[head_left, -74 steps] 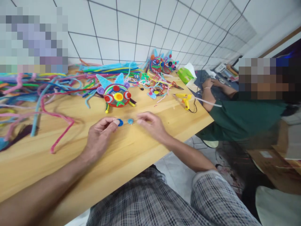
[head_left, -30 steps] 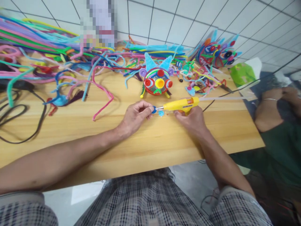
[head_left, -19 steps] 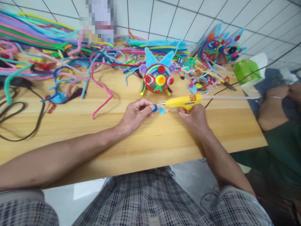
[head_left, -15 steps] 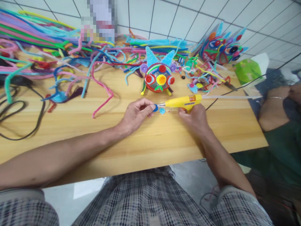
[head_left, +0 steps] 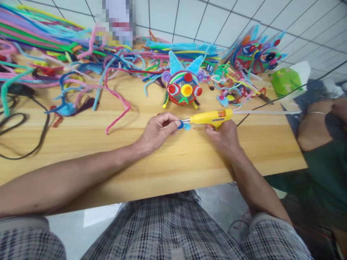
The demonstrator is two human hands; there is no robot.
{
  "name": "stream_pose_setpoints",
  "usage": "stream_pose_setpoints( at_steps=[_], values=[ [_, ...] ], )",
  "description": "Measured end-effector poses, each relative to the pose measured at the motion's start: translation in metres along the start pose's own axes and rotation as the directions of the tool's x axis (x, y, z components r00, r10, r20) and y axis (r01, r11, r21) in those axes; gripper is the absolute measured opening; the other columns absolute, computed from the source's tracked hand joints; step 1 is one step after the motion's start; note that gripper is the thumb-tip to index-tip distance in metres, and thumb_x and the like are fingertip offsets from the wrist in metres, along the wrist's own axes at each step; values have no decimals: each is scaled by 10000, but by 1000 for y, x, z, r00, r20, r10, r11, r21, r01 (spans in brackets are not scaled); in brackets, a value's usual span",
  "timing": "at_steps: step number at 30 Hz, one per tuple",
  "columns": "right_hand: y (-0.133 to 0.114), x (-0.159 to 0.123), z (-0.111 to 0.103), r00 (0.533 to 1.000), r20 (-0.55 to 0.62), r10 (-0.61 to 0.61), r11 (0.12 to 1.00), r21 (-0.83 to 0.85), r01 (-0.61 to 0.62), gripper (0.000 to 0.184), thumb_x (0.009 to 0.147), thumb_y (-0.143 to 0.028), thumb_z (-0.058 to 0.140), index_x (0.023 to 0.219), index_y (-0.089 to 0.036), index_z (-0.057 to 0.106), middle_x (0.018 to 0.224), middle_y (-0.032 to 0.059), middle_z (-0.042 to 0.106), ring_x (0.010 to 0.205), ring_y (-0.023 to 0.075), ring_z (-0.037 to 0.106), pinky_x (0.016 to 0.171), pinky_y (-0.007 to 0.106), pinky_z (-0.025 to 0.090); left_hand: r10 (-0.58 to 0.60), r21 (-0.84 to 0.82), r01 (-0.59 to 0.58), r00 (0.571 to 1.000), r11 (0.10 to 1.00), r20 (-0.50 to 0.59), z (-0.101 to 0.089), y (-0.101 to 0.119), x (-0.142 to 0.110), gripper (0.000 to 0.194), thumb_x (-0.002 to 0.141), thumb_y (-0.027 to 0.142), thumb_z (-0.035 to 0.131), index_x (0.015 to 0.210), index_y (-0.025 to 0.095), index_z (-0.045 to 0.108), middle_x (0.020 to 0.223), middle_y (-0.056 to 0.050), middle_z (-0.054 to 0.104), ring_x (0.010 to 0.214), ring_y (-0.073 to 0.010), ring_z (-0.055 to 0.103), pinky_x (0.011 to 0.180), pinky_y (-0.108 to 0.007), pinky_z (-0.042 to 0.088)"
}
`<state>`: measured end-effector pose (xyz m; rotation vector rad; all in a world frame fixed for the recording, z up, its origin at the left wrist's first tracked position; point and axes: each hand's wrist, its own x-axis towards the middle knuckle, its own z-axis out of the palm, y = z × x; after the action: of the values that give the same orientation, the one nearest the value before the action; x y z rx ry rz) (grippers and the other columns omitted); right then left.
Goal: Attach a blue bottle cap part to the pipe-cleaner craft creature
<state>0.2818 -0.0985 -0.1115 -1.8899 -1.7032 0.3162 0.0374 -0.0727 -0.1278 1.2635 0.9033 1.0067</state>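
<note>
I see left hand [head_left: 159, 130], grip pinched on one blue disc [head_left: 180, 125] over the tabletop [head_left: 151, 173]; one light-blue disc [head_left: 187, 126] beside it; one glue gun [head_left: 207, 117], tip seemingly touching the blue disc, right hand [head_left: 225, 136] grip wrapped around its handle.

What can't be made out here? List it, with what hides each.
All in the head view:
Blue disc: partly covered by the left hand.
Glue gun: handle mostly hidden by the right hand.
Glue at its nozzle: too small to tell.
Co-worker: cut off by the right edge.
</note>
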Motion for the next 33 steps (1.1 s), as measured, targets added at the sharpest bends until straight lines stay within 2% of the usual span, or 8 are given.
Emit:
stream_pose_setpoints(
  at_steps=[5, 18, 27, 33],
  values=[
    [4, 0, -1, 1000, -18, -3, 1000, 9, 3, 100, 754, -297, 612, 688, -224, 632, 640, 37, 693, 659, 255, 687, 667, 378, 554, -10, 14, 10, 1000, 1000, 4, 0, 2, 0, 185, 830, 343, 783, 796, 176, 710, 658, 4, 679, 603, -122, 600, 616, -252, 503],
    [5, 0, -2, 1000, -10, -12, 999, -41, 12, 48, 685, -270, 577, 644, -245, 578, 588, 21, 656, 594, 231, 641, 581, 333, 509, -18, -1, 18, 1000, 1000, 1, 0, 0, -1, 207, 820, 364, 796, 814, 172, 718, 674, -3, 689, 624, -129, 614, 641, -254, 515],
    [9, -1, -2, 999, -13, -43, 998, -48, 43, 72, 726, -269, 583, 659, -244, 594, 645, 41, 688, 659, 274, 699, 666, 395, 562, -4, 13, 4, 1000, 1000, 7, -1, 0, 0, 196, 838, 359, 780, 816, 173, 723, 673, -1, 689, 620, -127, 613, 638, -254, 512],
    [9, -1, -3, 999, 3, -38, 999, -37, 38, 50, 717, -250, 591, 668, -248, 600, 672, 41, 697, 693, 279, 702, 665, 386, 558, -7, 20, 7, 1000, 1000, 5, -1, 1, 0, 198, 836, 362, 794, 814, 178, 725, 672, -3, 692, 621, -129, 616, 639, -255, 513]
  ],
)
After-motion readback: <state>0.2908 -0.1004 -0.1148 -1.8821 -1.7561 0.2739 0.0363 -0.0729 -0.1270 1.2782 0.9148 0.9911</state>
